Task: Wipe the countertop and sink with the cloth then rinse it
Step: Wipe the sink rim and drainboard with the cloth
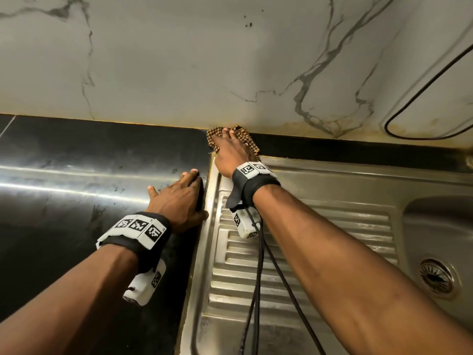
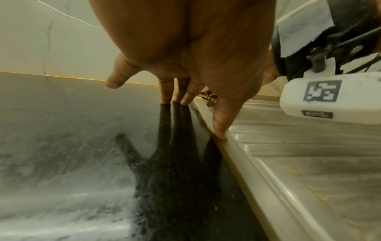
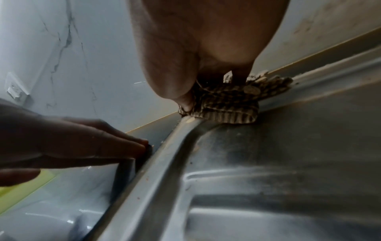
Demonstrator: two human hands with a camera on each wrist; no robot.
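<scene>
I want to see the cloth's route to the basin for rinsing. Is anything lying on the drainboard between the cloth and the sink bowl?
Nothing visible lies on it. The cloth sits under the right hand at the back corner; the ribbed drainboard toward the sink bowl is bare. Only the wrist-camera cables hang nearer the front.

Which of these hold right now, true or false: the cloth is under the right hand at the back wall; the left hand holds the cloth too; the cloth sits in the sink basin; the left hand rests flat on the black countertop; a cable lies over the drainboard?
1. The cloth is under the right hand at the back wall. True.
2. The left hand also holds it. False: it holds nothing.
3. The cloth sits in the sink basin. False: it lies at the sink's back left corner.
4. The left hand rests flat on the black countertop. True.
5. A cable lies over the drainboard. True.
</scene>
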